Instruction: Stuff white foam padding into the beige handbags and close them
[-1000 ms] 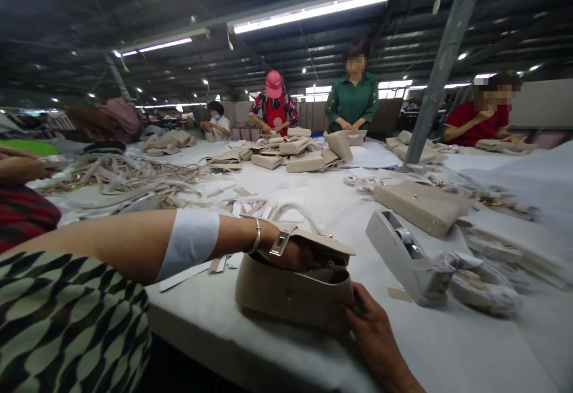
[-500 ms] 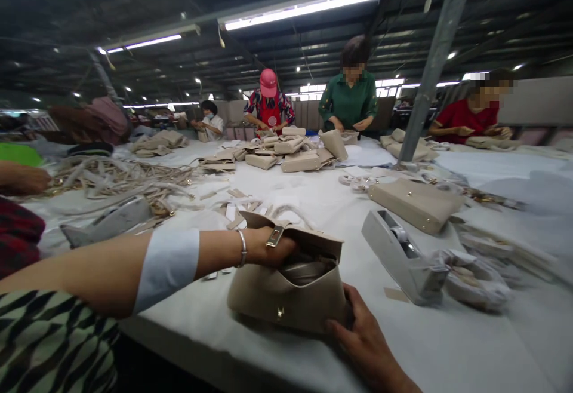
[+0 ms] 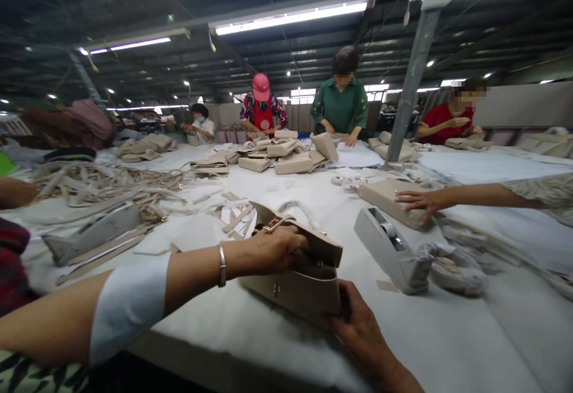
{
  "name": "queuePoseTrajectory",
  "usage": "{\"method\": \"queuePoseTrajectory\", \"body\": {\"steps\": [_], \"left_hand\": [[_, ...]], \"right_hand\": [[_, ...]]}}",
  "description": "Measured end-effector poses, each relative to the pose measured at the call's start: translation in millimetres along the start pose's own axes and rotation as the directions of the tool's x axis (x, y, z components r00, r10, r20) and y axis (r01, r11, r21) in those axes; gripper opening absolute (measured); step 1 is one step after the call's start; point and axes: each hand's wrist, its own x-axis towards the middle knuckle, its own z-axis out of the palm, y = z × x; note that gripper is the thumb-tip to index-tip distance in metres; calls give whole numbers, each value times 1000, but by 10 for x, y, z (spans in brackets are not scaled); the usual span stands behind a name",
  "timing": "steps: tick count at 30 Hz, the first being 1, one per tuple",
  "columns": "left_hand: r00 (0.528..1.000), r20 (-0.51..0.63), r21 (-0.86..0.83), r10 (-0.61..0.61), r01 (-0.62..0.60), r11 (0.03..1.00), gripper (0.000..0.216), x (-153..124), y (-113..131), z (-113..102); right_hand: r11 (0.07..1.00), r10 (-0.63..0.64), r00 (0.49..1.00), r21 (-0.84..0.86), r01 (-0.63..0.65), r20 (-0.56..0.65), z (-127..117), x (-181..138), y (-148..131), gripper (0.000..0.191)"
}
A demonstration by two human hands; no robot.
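Note:
A beige handbag (image 3: 290,297) with a gold clasp stands tilted at the front edge of the table, its flap (image 3: 322,242) raised. My left hand (image 3: 280,249) is at the bag's mouth under the flap, fingers curled and closed. Its fingertips dip into the dark opening, so what they hold is hidden. A metal buckle on the flap's strap (image 3: 274,224) lies just above that hand. My right hand (image 3: 356,321) grips the bag's right end, thumb on the near side and fingers round the end.
Right of the bag stands a grey tape dispenser (image 3: 391,255), beside a plastic-wrapped coil (image 3: 459,270). Another person's hand (image 3: 421,200) rests on a second beige bag (image 3: 380,196). Left are another dispenser (image 3: 96,232) and piled straps (image 3: 111,181). Several co-workers stand behind heaped bags (image 3: 286,154).
My left hand has drawn partly up out of the bag, and the bag has tilted. A co-worker's arm has come in from the right onto the second bag.

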Motion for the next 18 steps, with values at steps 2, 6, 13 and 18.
{"method": "queuePoseTrajectory", "body": {"steps": [2, 6, 13, 18], "left_hand": [[999, 23, -147, 25, -22, 989, 28, 59, -19, 123], [999, -40, -205, 33, -41, 978, 27, 154, -114, 294], [997, -77, -224, 30, -47, 973, 22, 36, -147, 186], [1000, 20, -231, -5, 9, 973, 10, 0, -162, 132]], "right_hand": [[1000, 1, 1000, 11, -1, 22, 2, -15, -16, 42], [999, -46, 997, -3, 45, -55, -64, -29, -160, 49], [795, -375, 926, -530, 295, -47, -248, 223, -721, 23], [737, -150, 980, -647, 198, 130, -266, 436, -1044, 27]]}}
